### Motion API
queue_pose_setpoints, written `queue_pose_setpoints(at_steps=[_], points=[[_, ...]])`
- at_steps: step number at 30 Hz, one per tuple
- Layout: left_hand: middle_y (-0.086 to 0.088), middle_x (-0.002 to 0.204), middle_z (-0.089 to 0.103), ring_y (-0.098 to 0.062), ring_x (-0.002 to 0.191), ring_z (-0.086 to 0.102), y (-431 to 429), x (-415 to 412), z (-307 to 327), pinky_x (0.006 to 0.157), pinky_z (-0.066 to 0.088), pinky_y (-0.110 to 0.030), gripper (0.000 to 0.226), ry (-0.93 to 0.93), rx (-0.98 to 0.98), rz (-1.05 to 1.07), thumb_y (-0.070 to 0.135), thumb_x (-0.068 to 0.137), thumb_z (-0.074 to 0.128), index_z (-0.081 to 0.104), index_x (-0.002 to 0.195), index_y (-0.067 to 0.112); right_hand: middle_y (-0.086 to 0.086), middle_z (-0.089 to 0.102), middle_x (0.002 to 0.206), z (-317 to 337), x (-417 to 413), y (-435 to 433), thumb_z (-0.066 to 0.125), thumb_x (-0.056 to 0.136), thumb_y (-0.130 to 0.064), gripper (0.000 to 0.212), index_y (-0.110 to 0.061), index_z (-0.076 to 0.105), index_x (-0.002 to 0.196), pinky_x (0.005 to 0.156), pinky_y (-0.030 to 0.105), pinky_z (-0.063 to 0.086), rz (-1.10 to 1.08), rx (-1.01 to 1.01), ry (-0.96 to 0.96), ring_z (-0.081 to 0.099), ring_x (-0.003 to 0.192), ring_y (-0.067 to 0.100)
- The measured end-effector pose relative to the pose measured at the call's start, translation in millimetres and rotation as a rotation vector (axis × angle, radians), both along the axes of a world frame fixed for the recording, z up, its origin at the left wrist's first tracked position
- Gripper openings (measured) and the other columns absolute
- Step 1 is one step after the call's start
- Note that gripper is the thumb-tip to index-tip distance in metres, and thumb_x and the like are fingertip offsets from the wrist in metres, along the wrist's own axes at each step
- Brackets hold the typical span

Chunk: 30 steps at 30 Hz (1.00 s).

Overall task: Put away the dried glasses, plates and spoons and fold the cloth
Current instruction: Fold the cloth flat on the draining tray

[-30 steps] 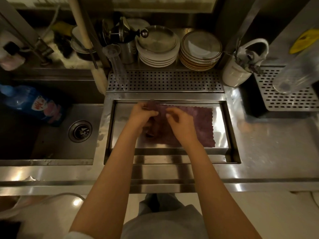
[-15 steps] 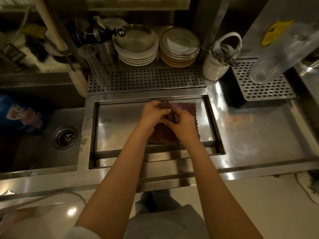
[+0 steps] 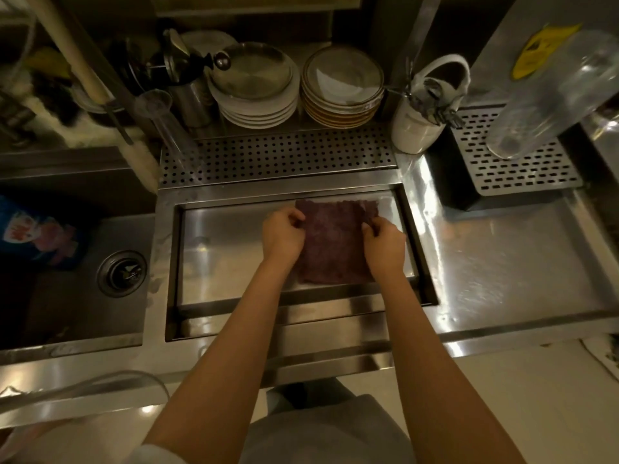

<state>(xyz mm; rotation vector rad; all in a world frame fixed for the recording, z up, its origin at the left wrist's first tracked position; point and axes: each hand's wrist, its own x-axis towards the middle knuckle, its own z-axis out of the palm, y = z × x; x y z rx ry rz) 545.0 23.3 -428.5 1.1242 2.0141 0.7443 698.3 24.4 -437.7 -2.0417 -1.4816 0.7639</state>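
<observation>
A purple cloth lies folded into a rough rectangle in the right half of the shallow steel tray. My left hand pinches its left edge near the top. My right hand pinches its right edge. Two stacks of plates stand at the back: white ones under a steel dish, and brown-rimmed ones. A white holder with spoons and other cutlery stands right of them. A clear glass stands on the right drain grid.
A sink with a drain lies at the left, a blue bottle beside it. A perforated drain rack runs behind the tray. A clear measuring cup and steel pots stand at the back left. The steel counter extends right.
The cloth went from spread wide to bunched between both hands, then to a narrower folded rectangle. My hands have moved apart to its left and right edges. The view shifted right.
</observation>
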Motion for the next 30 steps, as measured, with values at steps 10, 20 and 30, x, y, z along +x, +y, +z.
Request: queue_pose_setpoints(at_steps=[10,20,30], points=[[-0.011,0.115,0.055,-0.024,0.104,0.054,-5.6,3.3,-7.9,0.085,0.041,-0.029,0.041,0.033,-0.035,-0.099,0.014,0.075,0.073,0.057,0.112,0.017,0.015,0.067,0.093,-4.4,0.1,4.5,0.047,0.095,-0.016,0.026,-0.010,0.061,0.116,0.067,0.028,0.042,-0.072,0.064,0.021,0.062,0.084,0.030],[-0.009,0.119,0.054,-0.025,0.111,0.052,-9.4,3.3,-9.4,0.092,0.045,-0.039,0.050,0.163,-0.047,-0.170,0.023,0.078,0.071,0.050,0.124,0.022,0.017,0.064,0.097,-3.9,1.2,10.9,0.047,0.095,-0.017,0.025,-0.010,0.062,0.114,0.064,0.029,0.042,-0.072,0.063,-0.068,0.061,0.084,0.029],[-0.012,0.116,0.062,-0.030,0.107,0.058,-9.6,10.4,-6.9,0.083,0.046,-0.036,0.045,0.162,-0.180,-0.099,0.031,0.080,0.069,0.057,0.115,0.006,0.020,0.055,0.120,1.7,0.7,2.0,0.055,0.089,-0.042,0.053,0.000,0.044,0.119,0.077,0.039,0.045,-0.104,-0.203,-0.301,0.053,0.108,0.034]])
